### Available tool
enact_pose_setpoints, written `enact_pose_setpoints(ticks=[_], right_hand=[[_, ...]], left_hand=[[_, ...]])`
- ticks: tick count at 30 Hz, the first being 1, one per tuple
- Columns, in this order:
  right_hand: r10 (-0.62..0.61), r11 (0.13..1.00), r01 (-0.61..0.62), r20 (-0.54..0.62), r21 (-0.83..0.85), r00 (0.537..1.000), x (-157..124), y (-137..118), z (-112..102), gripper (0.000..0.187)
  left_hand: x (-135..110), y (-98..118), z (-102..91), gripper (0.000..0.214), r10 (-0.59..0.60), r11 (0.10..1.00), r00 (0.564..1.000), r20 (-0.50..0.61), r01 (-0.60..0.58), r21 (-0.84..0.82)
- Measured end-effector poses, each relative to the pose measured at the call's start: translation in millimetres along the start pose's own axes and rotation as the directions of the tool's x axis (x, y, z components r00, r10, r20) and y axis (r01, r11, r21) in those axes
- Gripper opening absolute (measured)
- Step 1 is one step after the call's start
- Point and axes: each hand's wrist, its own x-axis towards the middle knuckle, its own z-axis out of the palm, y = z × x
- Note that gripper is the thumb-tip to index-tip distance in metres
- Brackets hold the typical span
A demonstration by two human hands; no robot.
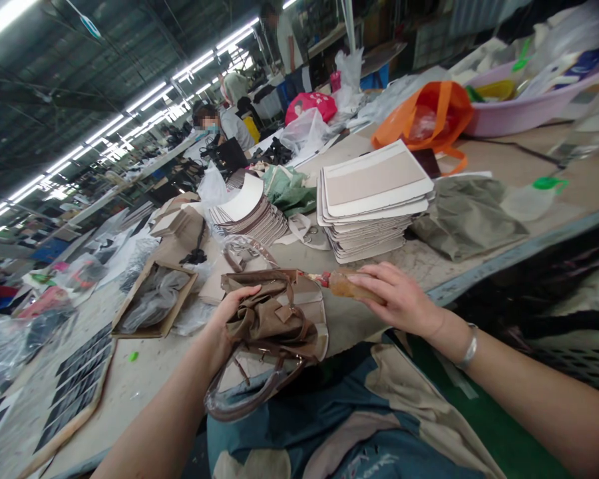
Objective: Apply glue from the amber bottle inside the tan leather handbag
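The left hand [228, 318] grips a brown bag [279, 319] at the near edge of the desk [144, 372]. The right hand [398, 299] is closed on a brush [340, 284], tip at the bag's top. A card stack [374, 199] sits just behind.

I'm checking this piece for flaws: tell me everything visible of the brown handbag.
The brown handbag looks like soft leather, crumpled and slack, lying at the table's near edge on a pale stiff panel. Dark curved handles, apparently film-wrapped, hang toward the person. The left hand grips its left side; a brush-like tool in the right hand reaches its upper right corner.
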Motion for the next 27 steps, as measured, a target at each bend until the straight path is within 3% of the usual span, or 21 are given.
enact_pose_setpoints(ticks=[9,15,22,27], right_hand=[[0.020,0.999,-0.021,0.031,0.032,0.999,-7,3,5,0.042],[0.015,1.000,-0.015,0.053,-0.008,0.998,-4,8,5,0.037],[0.074,0.997,-0.072,0.158,-0.014,0.985,-25,21,20,0.036],[0.095,0.994,-0.102,0.138,0.043,0.986,-24,22,22,0.038]], left_hand=[[0,0,0.4,0.025,-0.026,1.000,0.998,-0.053,0.026,0.008],[1,0,0.9,0.023,0.000,1.000,1.000,-0.005,0.000,-0.016],[3,4,3.4,0.020,-0.003,0.999,1.000,0.018,0.004,-0.035],[5,3,1.3,0.022,-0.015,0.999,0.999,0.038,0.016,-0.039]])
